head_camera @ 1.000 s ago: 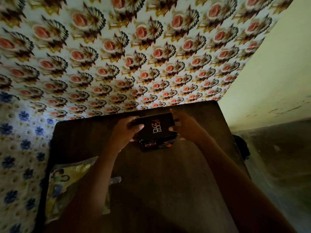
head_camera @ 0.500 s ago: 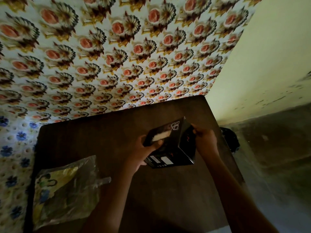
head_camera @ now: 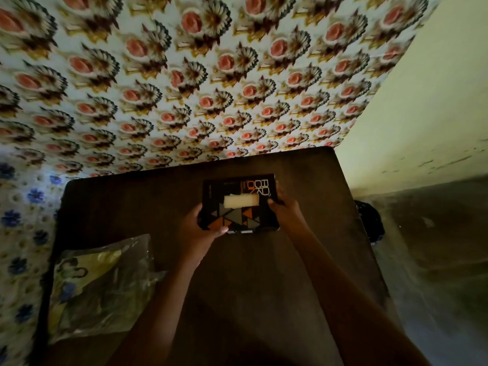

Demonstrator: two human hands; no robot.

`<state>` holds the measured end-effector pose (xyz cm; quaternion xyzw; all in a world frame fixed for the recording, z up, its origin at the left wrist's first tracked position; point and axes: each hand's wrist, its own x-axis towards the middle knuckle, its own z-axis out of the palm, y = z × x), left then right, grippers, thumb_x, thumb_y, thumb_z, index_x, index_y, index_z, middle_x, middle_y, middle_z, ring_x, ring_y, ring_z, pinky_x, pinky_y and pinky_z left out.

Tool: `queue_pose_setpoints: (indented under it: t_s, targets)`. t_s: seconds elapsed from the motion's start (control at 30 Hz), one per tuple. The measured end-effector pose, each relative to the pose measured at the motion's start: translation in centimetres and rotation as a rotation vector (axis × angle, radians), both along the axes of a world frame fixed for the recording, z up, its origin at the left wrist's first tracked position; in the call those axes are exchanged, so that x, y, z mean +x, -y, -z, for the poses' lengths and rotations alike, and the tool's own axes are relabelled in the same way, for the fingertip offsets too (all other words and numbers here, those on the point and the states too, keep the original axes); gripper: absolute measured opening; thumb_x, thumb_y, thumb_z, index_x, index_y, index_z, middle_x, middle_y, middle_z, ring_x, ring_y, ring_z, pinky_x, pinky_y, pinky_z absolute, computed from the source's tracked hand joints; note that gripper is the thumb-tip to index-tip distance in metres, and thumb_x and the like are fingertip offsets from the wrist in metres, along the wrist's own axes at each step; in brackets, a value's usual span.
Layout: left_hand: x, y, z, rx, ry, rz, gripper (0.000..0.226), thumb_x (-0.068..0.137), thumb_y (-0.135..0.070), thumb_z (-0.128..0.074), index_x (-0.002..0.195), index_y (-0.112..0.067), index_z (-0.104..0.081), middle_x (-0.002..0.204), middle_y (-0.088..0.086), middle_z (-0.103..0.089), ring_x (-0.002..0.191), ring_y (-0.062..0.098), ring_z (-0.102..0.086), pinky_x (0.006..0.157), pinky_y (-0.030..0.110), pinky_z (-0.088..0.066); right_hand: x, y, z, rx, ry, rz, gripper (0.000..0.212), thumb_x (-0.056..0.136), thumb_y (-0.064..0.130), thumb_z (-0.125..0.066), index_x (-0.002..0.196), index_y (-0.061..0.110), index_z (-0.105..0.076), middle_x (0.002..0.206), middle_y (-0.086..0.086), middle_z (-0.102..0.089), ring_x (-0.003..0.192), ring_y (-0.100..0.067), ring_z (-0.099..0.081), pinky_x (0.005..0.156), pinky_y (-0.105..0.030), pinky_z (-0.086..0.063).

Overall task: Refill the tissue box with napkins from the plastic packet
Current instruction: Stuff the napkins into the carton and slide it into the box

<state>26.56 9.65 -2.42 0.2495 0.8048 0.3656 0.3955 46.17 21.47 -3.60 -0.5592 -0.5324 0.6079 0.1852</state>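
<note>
A black tissue box (head_camera: 237,192) with orange and grey triangles faces up over the far middle of the dark table (head_camera: 250,286). A pale napkin shows in its top slot (head_camera: 240,201). My left hand (head_camera: 202,229) grips the box's near left corner, thumb on its front edge. My right hand (head_camera: 284,208) holds its right side. A clear plastic packet (head_camera: 103,283) with yellow and blue print lies flat on the table's near left, apart from both hands.
The table stands against a wall (head_camera: 184,88) with a rose-patterned covering behind it and a plain pale wall (head_camera: 422,114) on the right. A dark object (head_camera: 369,223) sits on the floor beside the table's right edge.
The box has been turned from tilted on its edge to flat, slot side up. Both hands stayed on it and shifted slightly toward the wall.
</note>
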Motion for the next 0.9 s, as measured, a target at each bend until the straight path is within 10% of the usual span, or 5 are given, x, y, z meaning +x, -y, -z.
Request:
queue_pose_setpoints:
  t_s: [0.47,0.73,0.9]
  targets:
    - [-7.2,-6.6,1.0,0.092,-0.181,-0.101,0.073,0.086,-0.009,-0.074,0.15,-0.021,-0.041,0.156,0.007,-0.044,0.142,0.026,-0.045,0.109,0.042,-0.048,-9.3,-7.8,2.9,0.128,0.038,-0.073,0.062,0.1,0.019,-0.057,0.156,0.031,-0.032,0.119,0.005,-0.066,0.092,-0.003,-0.066,0.078,-0.024,-0.057]
    - [-6.9,-6.2,1.7,0.101,-0.231,-0.111,0.069,0.09,-0.014,-0.071,0.151,-0.023,-0.041,0.155,0.009,-0.044,0.134,0.027,-0.052,0.084,0.019,-0.048,-9.3,-7.9,3.9,0.18,0.005,-0.088,0.059,0.101,0.02,-0.056,0.154,0.032,-0.034,0.127,0.002,-0.066,0.106,-0.008,-0.068,0.091,-0.036,-0.059]
    - [-5.8,-3.5,0.8,0.176,-0.19,-0.14,0.06,0.09,-0.017,-0.071,0.145,-0.017,-0.046,0.15,0.006,-0.051,0.135,0.022,-0.053,0.106,0.032,-0.049,-8.1,-4.7,2.1,0.098,0.028,0.095,0.062,0.098,0.037,-0.06,0.154,0.029,-0.033,0.135,-0.004,-0.063,0.12,-0.02,-0.064,0.1,-0.045,-0.055]
